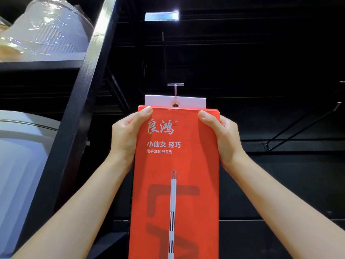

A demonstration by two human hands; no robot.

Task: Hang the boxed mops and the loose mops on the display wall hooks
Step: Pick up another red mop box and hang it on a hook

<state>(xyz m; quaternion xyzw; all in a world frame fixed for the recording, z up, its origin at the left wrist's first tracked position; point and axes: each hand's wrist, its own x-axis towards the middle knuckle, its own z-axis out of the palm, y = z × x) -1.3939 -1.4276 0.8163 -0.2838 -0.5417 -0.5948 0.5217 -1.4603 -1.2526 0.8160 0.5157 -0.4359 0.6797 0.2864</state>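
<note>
Both forearms reach up from the near edge, one on each side of a tall red mop box (176, 174), and they rise toward the dark display wall (261, 62). The left hand (127, 135) holds the box at its upper left side: the thumb lies flat on the red front near the top corner and the other fingers go behind the box, out of sight. The right hand (222, 137) holds the upper right side in the same way, with the thumb on the front near the top right corner. So both hands are closed around the edges of the box. The box stands upright in the middle, with white Chinese letters and a picture of a mop handle on its front. Above its top edge there is a white hang tab (190, 102) with a small metal-ringed hole, and a metal wall hook (175, 88) is right at this hole; whether the hook passes through it I cannot tell. On the left stands a black shelf frame (78, 109), which carries pale plastic containers (22, 156) and, higher, goods wrapped in clear film (46, 28). On the right, an empty black hook arm (302, 124) sticks out from the wall. Far above, one bright ceiling lamp (161, 16) shines.
</note>
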